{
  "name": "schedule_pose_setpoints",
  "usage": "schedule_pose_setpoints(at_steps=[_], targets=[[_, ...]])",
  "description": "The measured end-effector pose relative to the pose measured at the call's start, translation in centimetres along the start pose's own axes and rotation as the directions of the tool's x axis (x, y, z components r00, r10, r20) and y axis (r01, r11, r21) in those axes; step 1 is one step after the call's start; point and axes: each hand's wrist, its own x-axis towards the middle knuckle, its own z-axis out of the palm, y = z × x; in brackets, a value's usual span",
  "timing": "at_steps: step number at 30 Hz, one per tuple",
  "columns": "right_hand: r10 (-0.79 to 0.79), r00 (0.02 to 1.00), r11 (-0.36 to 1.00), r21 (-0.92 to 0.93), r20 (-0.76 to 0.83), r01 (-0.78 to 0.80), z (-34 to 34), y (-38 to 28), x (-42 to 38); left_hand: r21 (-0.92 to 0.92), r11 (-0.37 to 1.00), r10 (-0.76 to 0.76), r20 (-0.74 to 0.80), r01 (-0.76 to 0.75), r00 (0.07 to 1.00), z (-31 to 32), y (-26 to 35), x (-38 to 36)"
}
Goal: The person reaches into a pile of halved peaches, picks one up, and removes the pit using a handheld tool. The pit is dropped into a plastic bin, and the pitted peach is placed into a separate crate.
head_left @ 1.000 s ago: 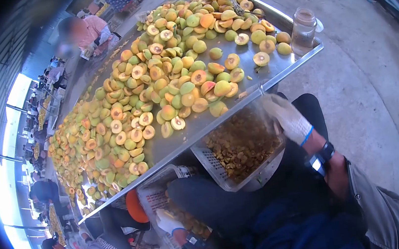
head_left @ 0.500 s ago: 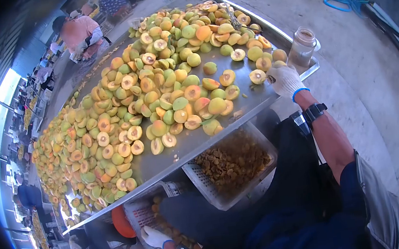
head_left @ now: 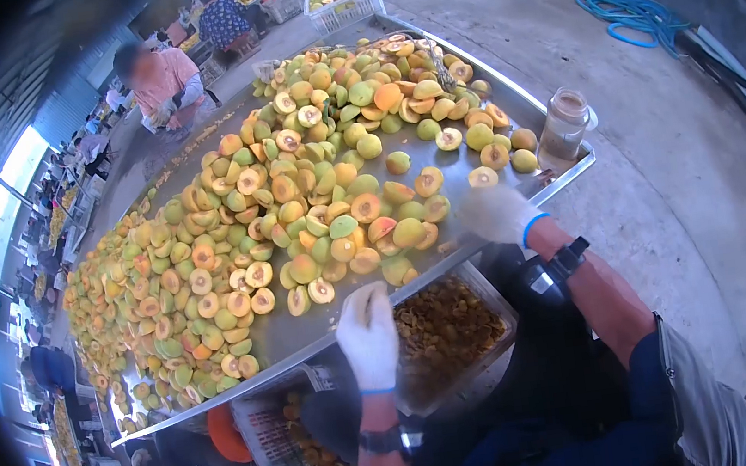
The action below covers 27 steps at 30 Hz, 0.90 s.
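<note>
Peach-like fruit [head_left: 202,282], mostly halved and green-yellow to orange, is heaped over a metal table [head_left: 461,152]. My left hand [head_left: 369,340], in a white glove, is raised at the table's near edge above a crate. Its fingers are curled together, and whatever may be in them is hidden. My right hand [head_left: 497,216], also gloved, is over the table's near right corner, close to a cut half [head_left: 482,178]. Motion blur hides its fingers.
A clear jar [head_left: 563,128] stands at the table's right corner. Below the edge are a crate of brown scraps [head_left: 449,321] and another crate [head_left: 264,442] with fruit pieces. Co-workers [head_left: 164,86] sit beyond; a blue hose [head_left: 634,10] lies on the floor.
My left hand has risen from the lower left crate to the table edge. My right hand has moved left and nearer, away from the jar. The view has shifted slightly.
</note>
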Motion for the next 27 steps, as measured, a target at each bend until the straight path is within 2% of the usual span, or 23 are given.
schedule_pose_setpoints(at_steps=[1, 2, 4, 6, 8, 9, 10, 12, 13, 14, 16, 18, 19, 20, 21, 22, 23, 24, 25, 26, 27], targets=[[-0.003, 1.000, 1.000, -0.002, -0.012, 0.003, 0.6, -0.6, 0.1, 0.005, 1.000, 0.004, -0.013, -0.004, 1.000, 1.6, -0.3, 0.7], [0.045, 0.998, 0.998, -0.047, 0.043, -0.043, 1.2, -1.4, 0.2, 0.037, 0.999, 0.039, -0.025, -0.038, 0.999, 3.4, -1.1, 1.7], [0.083, 0.993, 0.993, -0.093, 0.086, -0.075, 1.3, -1.9, 0.7, 0.174, 0.972, 0.164, -0.038, -0.155, 0.986, 6.1, -0.9, 3.7], [0.108, 0.973, 0.992, -0.085, 0.206, -0.092, 1.5, -2.1, 1.0, 0.455, 0.843, 0.314, 0.017, -0.287, 0.949, 8.7, -1.8, 6.1], [0.084, 0.986, 0.991, -0.116, 0.143, -0.067, 1.8, -2.4, 0.7, 0.655, 0.709, 0.213, 0.155, -0.262, 0.965, 10.7, -2.3, 8.0], [0.086, 0.986, 0.989, -0.130, 0.143, -0.068, 0.5, -3.0, 0.1, 0.686, 0.662, 0.208, 0.218, -0.301, 0.954, 11.6, -3.5, 9.0], [0.092, 0.985, 0.987, -0.144, 0.145, -0.071, 0.0, -3.3, -0.4, 0.691, 0.655, 0.223, 0.211, -0.306, 0.952, 11.9, -4.1, 9.6], [0.048, 0.997, 0.994, -0.099, 0.053, -0.043, 0.6, -2.2, -0.6, 0.656, 0.589, 0.240, 0.415, -0.471, 0.878, 12.4, -4.9, 10.4], [0.024, 0.994, 0.999, 0.023, 0.105, -0.026, -0.3, -2.3, -1.3, 0.641, 0.601, 0.212, 0.447, -0.476, 0.869, 12.1, -4.6, 10.6], [-0.010, 0.988, 0.989, 0.147, 0.156, -0.013, -1.0, -2.3, -1.8, 0.646, 0.593, 0.216, 0.447, -0.481, 0.868, 11.9, -4.4, 10.7], [-0.050, 0.990, 0.987, 0.158, 0.135, 0.028, -0.8, -1.5, -2.2, 0.592, 0.641, 0.224, 0.465, -0.489, 0.856, 11.6, -5.3, 10.8], [-0.157, 0.988, 0.972, 0.180, 0.001, 0.154, 0.2, -0.5, -1.8, 0.568, 0.643, 0.278, 0.452, -0.514, 0.847, 10.8, -5.4, 11.2], [-0.159, 0.987, 0.971, 0.182, 0.000, 0.156, 0.7, 0.0, -1.5, 0.459, 0.775, 0.240, 0.420, -0.434, 0.875, 9.9, -5.2, 11.5], [-0.150, 0.985, 0.981, 0.107, -0.085, 0.159, 1.3, 0.5, -1.3, 0.333, 0.881, 0.193, 0.397, -0.337, 0.897, 9.1, -5.2, 11.6], [-0.146, 0.975, 0.988, 0.033, -0.168, 0.153, 1.8, 0.9, -1.5, 0.252, 0.929, 0.199, 0.279, -0.272, 0.939, 8.9, -6.3, 12.0], [-0.143, 0.976, 0.988, 0.037, -0.165, 0.151, 1.8, 1.1, -1.8, 0.254, 0.929, 0.196, 0.282, -0.271, 0.939, 7.7, -5.3, 11.7], [-0.149, 0.954, 0.978, 0.101, -0.261, 0.181, 1.7, 1.3, -2.1, -0.039, 0.999, 0.034, 0.222, -0.026, 0.974, 6.3, -4.3, 11.4], [-0.147, 0.924, 0.962, 0.165, -0.352, 0.216, 1.6, 1.2, -2.5, -0.334, 0.919, -0.146, 0.212, 0.212, 0.966, 5.2, -3.2, 10.7], [-0.146, 0.929, 0.961, 0.176, -0.341, 0.215, 0.9, 0.4, -3.4, -0.598, 0.748, -0.188, 0.228, 0.289, 0.955, 4.7, -3.1, 9.6], [-0.068, 0.931, 0.922, 0.335, -0.358, 0.196, 0.2, -0.5, -4.3, -0.802, 0.498, -0.224, 0.248, 0.330, 0.942, 4.2, -3.0, 8.4], [0.011, 0.932, 0.858, 0.482, -0.362, 0.177, -0.9, -1.7, -5.3, -0.853, 0.394, -0.168, 0.300, 0.343, 0.939, 3.6, -2.9, 7.0]])
